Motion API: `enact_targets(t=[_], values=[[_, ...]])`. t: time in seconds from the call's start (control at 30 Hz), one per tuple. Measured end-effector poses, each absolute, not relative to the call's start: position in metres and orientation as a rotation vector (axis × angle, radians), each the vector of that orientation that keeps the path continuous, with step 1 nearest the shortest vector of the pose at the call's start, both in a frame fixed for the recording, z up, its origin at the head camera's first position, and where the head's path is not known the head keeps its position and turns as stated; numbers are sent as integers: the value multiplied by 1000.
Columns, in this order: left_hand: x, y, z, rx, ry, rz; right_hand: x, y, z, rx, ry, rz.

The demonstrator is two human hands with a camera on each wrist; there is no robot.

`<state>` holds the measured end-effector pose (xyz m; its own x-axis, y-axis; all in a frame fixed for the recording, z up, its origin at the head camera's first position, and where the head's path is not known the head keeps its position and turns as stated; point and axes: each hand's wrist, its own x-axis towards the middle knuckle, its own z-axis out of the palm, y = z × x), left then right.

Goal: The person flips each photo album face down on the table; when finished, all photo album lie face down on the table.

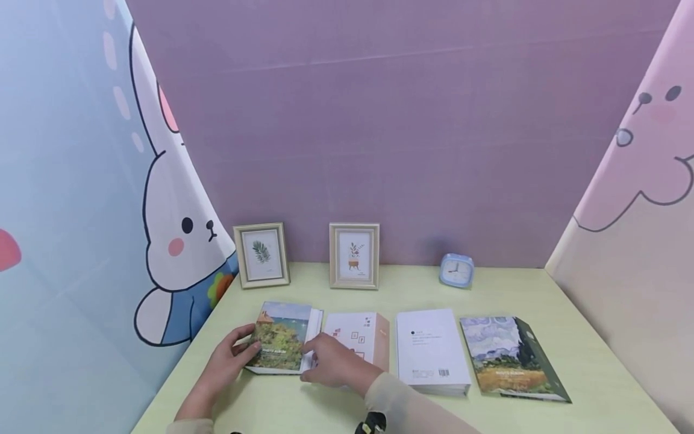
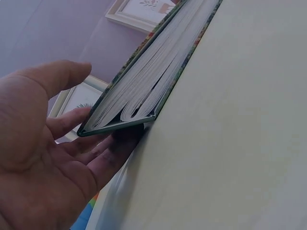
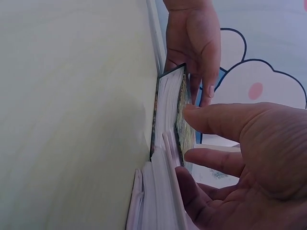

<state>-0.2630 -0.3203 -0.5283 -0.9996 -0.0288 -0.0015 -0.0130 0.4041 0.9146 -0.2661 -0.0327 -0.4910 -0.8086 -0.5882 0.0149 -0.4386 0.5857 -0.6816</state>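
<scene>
A photo album [image 1: 282, 337] with a painted seaside landscape on its cover lies at the left of the table, its page block showing along the right side. My left hand [image 1: 230, 358] is at its left side, fingers touching the green spine [image 2: 115, 129] and the thumb held out over the cover. At the right edge of that album is my right hand [image 1: 336, 361], thumb and forefinger at the cover in the right wrist view. This hand partly hides a white and pink album [image 1: 371, 334] that stands close beside the landscape one.
Further right lie a white book [image 1: 431, 343], back cover up, and another landscape photo album [image 1: 504, 361]. Two framed plant pictures, one left [image 1: 262, 253] and one central [image 1: 354, 256], stand along the back by a small blue clock [image 1: 456, 271]. Fabric walls surround the table.
</scene>
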Motion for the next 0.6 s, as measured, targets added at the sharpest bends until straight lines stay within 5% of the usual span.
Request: enact_targets(t=[0.6], values=[[-262, -318, -527, 78, -2594, -1728, -265, -37, -495, -973, 2678, -903]])
